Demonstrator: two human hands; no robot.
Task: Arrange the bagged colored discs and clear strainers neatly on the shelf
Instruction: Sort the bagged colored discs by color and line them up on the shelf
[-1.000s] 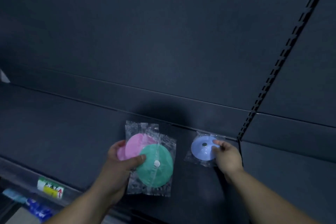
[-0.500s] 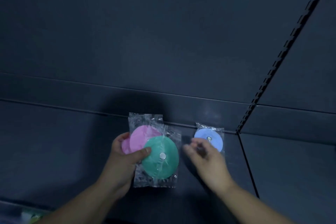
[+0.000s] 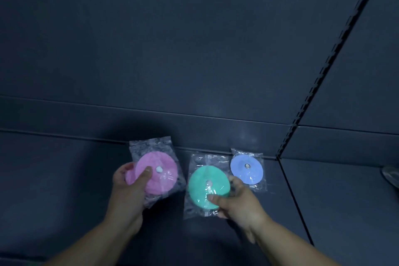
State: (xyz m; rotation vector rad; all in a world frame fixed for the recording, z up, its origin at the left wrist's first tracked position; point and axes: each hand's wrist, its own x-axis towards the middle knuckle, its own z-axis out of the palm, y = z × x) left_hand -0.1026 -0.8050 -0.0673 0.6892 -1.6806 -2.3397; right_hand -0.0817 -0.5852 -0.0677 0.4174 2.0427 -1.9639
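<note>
Three bagged discs are in view over the dark shelf (image 3: 64,179). My left hand (image 3: 129,188) grips the bagged pink disc (image 3: 159,173), thumb on its face, fingers behind it. My right hand (image 3: 235,201) pinches the bagged green disc (image 3: 205,183) at its lower right, thumb on top. The bagged blue disc (image 3: 247,168) lies on the shelf against the back panel, just right of the green one, touched by neither hand. The green bag's top edge reaches the back of the shelf.
A slotted upright (image 3: 319,80) runs diagonally at the right and a seam divides this shelf from the neighbouring one. A clear rounded object (image 3: 390,176) shows at the far right edge, cut off by the frame. The back panel (image 3: 172,49) rises behind.
My right hand left the blue disc and took the green bagged disc from the stack in my left hand, carrying it right beside the blue one. The pink disc stays in my left hand.
</note>
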